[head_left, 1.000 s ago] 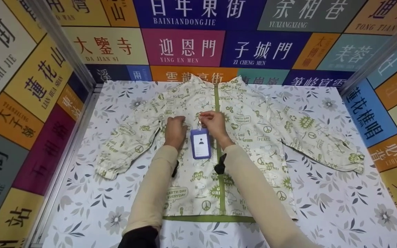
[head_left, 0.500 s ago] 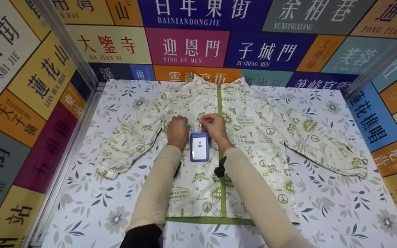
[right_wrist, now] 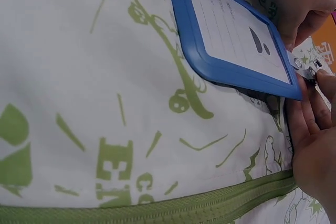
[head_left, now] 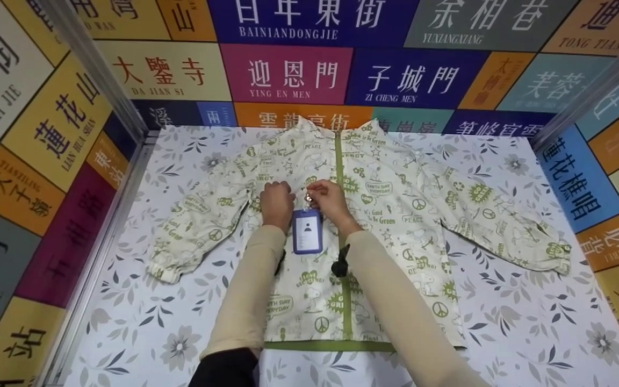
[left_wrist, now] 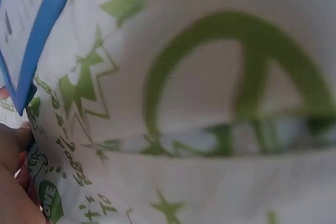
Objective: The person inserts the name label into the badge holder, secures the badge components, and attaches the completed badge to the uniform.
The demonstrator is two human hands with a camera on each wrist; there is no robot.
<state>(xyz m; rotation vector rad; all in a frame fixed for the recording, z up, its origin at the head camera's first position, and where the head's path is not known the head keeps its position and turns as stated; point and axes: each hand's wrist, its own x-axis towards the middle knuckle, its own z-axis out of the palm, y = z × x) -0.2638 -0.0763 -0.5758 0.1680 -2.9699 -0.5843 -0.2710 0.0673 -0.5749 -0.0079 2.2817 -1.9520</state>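
A blue-framed ID badge (head_left: 307, 232) with a white card lies over the front of a white jacket (head_left: 315, 290) with green prints. My right hand (head_left: 332, 201) pinches the badge's metal clip (head_left: 308, 199) between thumb and fingers; the clip also shows in the right wrist view, above the badge (right_wrist: 236, 40). Just left of the clip, my left hand (head_left: 277, 205) has its fingers curled down on the jacket's chest and seems to pinch the cloth. Its fingertips are partly hidden. In the left wrist view, the badge's corner (left_wrist: 44, 30) hangs near that hand (left_wrist: 16, 177).
The jacket is spread flat, sleeves out, with a green zip (head_left: 340, 161) down its middle. Beneath it is a table with a floral cover (head_left: 170, 312). Panels (head_left: 288, 72) with coloured lettering stand at the back and both sides.
The right hand and clip have shifted slightly down and left, with the badge moving along. The left hand stays at about the same spot on the jacket.
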